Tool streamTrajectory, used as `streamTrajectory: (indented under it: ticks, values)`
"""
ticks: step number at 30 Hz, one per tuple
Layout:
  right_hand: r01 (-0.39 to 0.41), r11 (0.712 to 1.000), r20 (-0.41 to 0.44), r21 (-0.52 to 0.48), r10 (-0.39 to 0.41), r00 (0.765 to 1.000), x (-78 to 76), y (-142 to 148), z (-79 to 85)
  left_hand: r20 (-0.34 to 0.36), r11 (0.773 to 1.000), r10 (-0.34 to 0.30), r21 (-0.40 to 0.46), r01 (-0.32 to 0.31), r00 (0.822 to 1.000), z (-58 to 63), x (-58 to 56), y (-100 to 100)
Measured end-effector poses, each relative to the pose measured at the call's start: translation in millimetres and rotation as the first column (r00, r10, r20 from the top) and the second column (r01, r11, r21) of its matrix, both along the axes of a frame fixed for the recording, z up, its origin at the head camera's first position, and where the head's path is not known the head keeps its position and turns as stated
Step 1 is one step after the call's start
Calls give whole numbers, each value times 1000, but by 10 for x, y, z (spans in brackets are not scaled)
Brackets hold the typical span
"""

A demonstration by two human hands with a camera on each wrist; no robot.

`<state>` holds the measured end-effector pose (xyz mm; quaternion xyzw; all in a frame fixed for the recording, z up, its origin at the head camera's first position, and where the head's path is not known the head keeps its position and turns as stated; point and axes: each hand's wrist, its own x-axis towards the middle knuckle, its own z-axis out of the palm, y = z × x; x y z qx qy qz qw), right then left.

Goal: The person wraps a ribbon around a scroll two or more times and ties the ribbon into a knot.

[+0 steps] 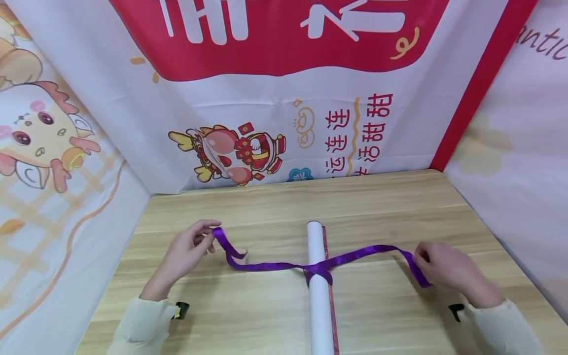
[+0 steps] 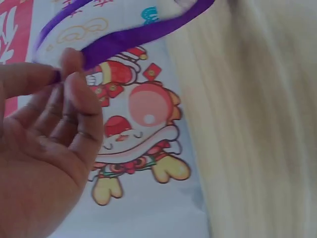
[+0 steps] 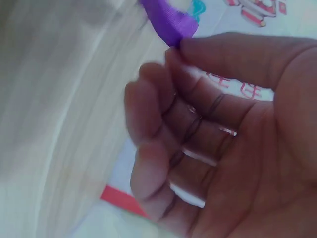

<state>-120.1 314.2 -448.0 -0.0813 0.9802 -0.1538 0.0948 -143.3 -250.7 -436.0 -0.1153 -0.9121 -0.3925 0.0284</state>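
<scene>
Biggest thing on show, a white hanging fabric backdrop [image 1: 248,108] with a red printed panel, rising beyond the far end of a slim, straight white tube [image 1: 320,315]. Under that tube spreads the pale wood-grain tabletop [image 1: 248,315], wide on both sides of it. Well off to the tube's left, a cartoon-printed white sheet [image 1: 31,197]; well off to its right, a pale sheet with faint flowers [image 1: 510,172].

Two cream sleeves [image 1: 144,323] [image 1: 506,328] now, one either side of the tube, and out of them the hands! Left hand [image 1: 188,251], left of the tube: thumb and fingertip pinch the ribbon, the other fingers bent and loose. Right hand [image 1: 448,266], right of the tube and farther from it: thumb and forefinger nipping the ribbon too, remaining fingers gently curled.

And here it is, the long, shiny purple satin ribbon [image 1: 270,267], looped around the tube and crossing on its upper face, one length out to each hand, a short tail dangling beside each grip.

Smaller still: a narrow red patterned edge [image 1: 326,242] hugging the tube's right side, and small black pieces [image 1: 180,310] [image 1: 456,311] by both cuffs.
</scene>
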Motion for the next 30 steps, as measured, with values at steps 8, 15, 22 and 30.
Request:
streamTrajectory:
  ticks: [8,15,22,30]
  values:
    - [-60,996,-142,64,69,987,-122,-73,-37,-205,989,-69,-144,39,976,-43,92,409]
    - [-311,950,-231,-4,301,925,-159,-848,-61,-58,876,-353,-372,308,934,-91,103,1181]
    - [-399,917,-205,8,392,897,-142,-1388,-267,3,729,-485,-550,407,874,-370,-15,1663]
    - [-346,935,-153,-75,332,931,-128,-1327,-182,115,810,-410,-409,420,905,-294,-85,1616]
